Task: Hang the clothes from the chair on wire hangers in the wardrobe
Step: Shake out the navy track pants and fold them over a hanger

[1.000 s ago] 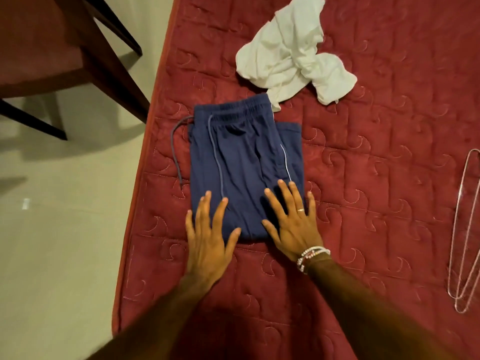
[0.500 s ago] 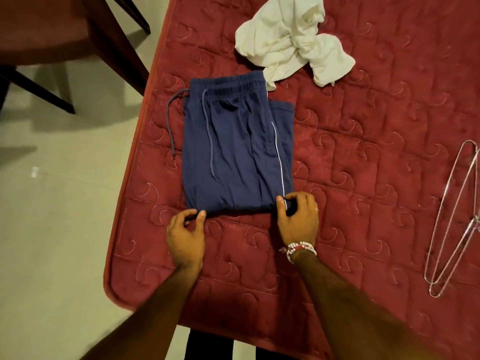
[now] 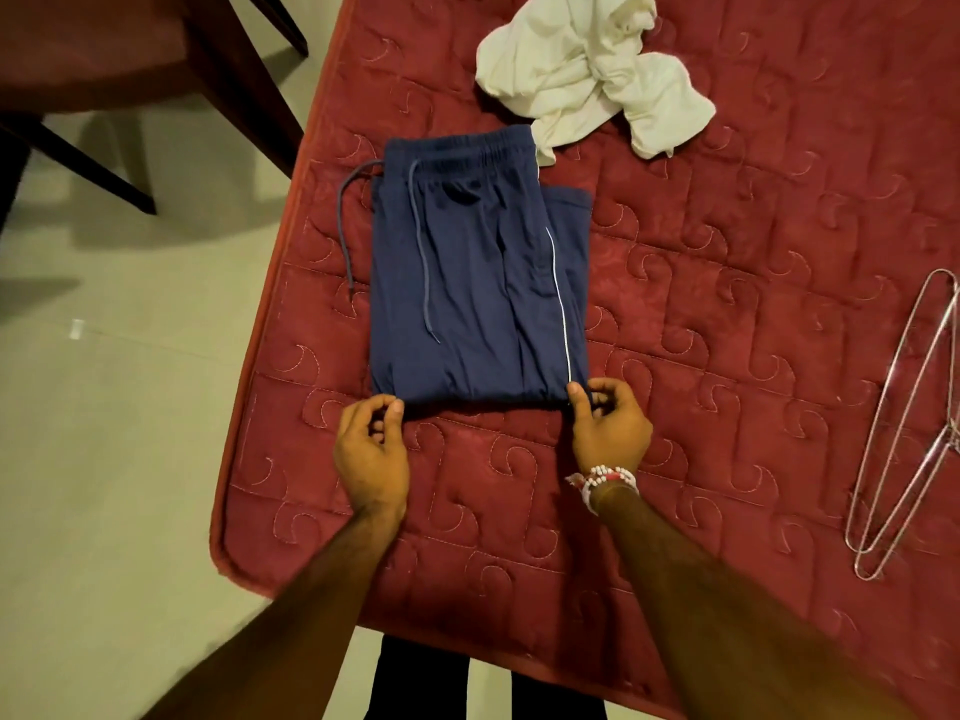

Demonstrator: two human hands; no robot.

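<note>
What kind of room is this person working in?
Probably a bedroom: a red quilted mattress holds folded blue trousers and wire hangers, with a wooden chair beside it.

My navy track pants (image 3: 467, 283) lie folded into a flat rectangle on the red quilted mattress (image 3: 727, 304). The waistband is at the far end, the drawstring (image 3: 345, 236) trails off the left side, and a thin white stripe runs down the right. My left hand (image 3: 371, 449) and right hand (image 3: 610, 433) pinch the corners of the near fold. The white garment (image 3: 582, 70) lies crumpled at the waistband's far right corner. The wire hangers (image 3: 946, 433) lie flat, well off to the right.
</note>
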